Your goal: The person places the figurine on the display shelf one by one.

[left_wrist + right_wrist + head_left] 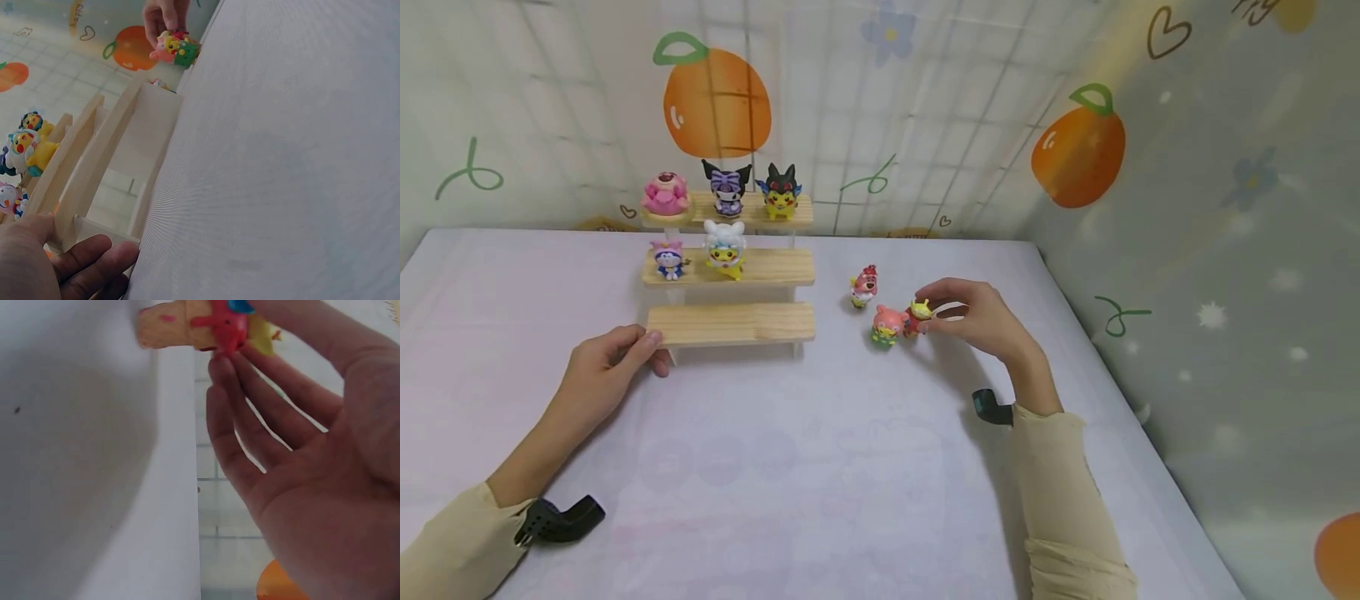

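My left hand (606,367) holds the left end of a three-tier wooden display shelf (730,325), thumb on the lowest board and fingers beside the clear support (100,231). Between thumb and fingertips, my right hand (977,317) pinches a small figurine (200,325) with a tan cone-like base, a red middle and a yellow top. Right beside it on the table is a figurine with a pink hood and green lower part (888,325). Just behind those two stands a pink, white and red figurine (863,287).
The top board bears a pink figurine (666,196), a black-and-purple one (727,190) and a yellow one with dark headwear (781,193). On the middle board are a pink-and-blue figurine (668,261) and a white-hooded yellow one (725,250). Printed curtains (887,108) enclose the white-covered table (775,500).
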Tool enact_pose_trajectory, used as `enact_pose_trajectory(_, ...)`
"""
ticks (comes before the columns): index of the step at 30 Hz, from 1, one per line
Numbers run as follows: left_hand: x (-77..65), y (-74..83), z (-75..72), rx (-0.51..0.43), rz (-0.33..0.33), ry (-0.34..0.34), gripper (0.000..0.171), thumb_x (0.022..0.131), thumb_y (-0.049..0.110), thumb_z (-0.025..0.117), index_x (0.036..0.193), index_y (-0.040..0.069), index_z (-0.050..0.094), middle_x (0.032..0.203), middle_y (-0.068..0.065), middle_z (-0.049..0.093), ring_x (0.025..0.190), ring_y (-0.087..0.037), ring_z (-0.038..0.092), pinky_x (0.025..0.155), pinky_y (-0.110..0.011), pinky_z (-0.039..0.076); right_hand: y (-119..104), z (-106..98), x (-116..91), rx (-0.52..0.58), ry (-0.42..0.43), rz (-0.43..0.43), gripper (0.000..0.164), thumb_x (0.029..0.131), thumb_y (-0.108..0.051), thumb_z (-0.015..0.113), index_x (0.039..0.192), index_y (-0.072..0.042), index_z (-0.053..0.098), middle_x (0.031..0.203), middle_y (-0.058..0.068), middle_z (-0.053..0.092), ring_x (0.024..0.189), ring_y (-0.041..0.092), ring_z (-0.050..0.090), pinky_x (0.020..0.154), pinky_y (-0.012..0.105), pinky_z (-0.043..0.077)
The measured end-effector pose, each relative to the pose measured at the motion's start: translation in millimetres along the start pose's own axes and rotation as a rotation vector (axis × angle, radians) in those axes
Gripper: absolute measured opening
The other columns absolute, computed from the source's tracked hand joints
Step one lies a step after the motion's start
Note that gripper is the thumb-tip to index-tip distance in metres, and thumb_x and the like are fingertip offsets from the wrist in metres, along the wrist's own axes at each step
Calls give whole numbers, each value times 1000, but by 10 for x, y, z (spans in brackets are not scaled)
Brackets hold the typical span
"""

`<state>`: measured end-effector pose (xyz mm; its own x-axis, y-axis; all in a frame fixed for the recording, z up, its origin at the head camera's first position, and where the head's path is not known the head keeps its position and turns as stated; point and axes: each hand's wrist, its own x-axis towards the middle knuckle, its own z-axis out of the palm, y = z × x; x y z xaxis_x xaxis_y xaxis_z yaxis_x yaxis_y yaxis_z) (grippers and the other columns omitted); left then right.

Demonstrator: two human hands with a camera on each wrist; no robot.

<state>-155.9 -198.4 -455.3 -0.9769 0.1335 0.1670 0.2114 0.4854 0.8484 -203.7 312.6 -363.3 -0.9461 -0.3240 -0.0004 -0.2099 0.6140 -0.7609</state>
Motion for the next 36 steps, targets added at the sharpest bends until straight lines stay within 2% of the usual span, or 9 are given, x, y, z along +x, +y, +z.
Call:
enact_pose_trajectory(7, 1, -4, 9, -6, 7, 2, 38, 111, 39, 54, 99, 9, 74, 84, -5, 76, 91, -8, 61, 84, -13, 39, 44, 65, 23, -55, -7, 2, 41, 85, -18, 91, 123, -13, 75, 119, 4, 75, 114, 22, 66, 104, 49, 54)
enact_pose_trajectory(12, 0, 10, 14, 3, -3, -6, 39, 111, 41, 53, 100, 10, 73, 84, -4, 75, 92, -9, 60, 85, -14, 39, 53, 96, 25, -91, 26, 18, 39, 87, -16, 88, 122, -11, 74, 118, 6, 74, 113, 23, 65, 103, 47, 55)
enact_pose_trajectory(16, -2, 29, 14, 3, 2, -4, 39, 111, 41, 53, 100, 10, 73, 83, -5, 75, 92, -9, 59, 85, -14, 38, 33, 107, 32, -98, 92, -1, 37, 87, -12, 87, 121, -8, 73, 116, 8, 75, 110, 24, 67, 100, 45, 57)
enact_pose_trajectory(21, -12, 33, -8, 4, 13, 3, 38, 111, 39, 54, 98, 10, 74, 83, -4, 75, 92, -8, 59, 84, -15, 38, -29, 106, 46, -61, 243, -33, 36, 88, -13, 86, 121, -7, 73, 114, 9, 75, 103, 23, 70, 99, 45, 58)
enact_pose_trajectory(24, -12, 31, -18, 6, 11, 1, 38, 111, 39, 54, 98, 10, 74, 84, -4, 75, 92, -7, 59, 84, -14, 38, -59, 96, 36, -40, 303, -42, 37, 89, -13, 85, 122, -6, 73, 115, 11, 75, 100, 23, 70, 99, 45, 57)
enact_pose_trajectory(32, -7, 25, -19, 6, -4, -3, 39, 111, 41, 54, 98, 10, 74, 84, -4, 76, 93, -7, 59, 84, -14, 38, -112, 73, 18, -30, 340, -19, 39, 89, -16, 86, 125, -5, 72, 119, 13, 74, 102, 26, 71, 101, 43, 57)
enact_pose_trajectory(36, -3, 21, -10, -3, 6, 1, 39, 111, 40, 54, 97, 10, 74, 84, -4, 75, 92, -7, 59, 83, -14, 38, -175, 68, 3, -55, 353, -17, 39, 90, -18, 85, 126, -7, 73, 122, 10, 73, 102, 24, 72, 100, 35, 57)
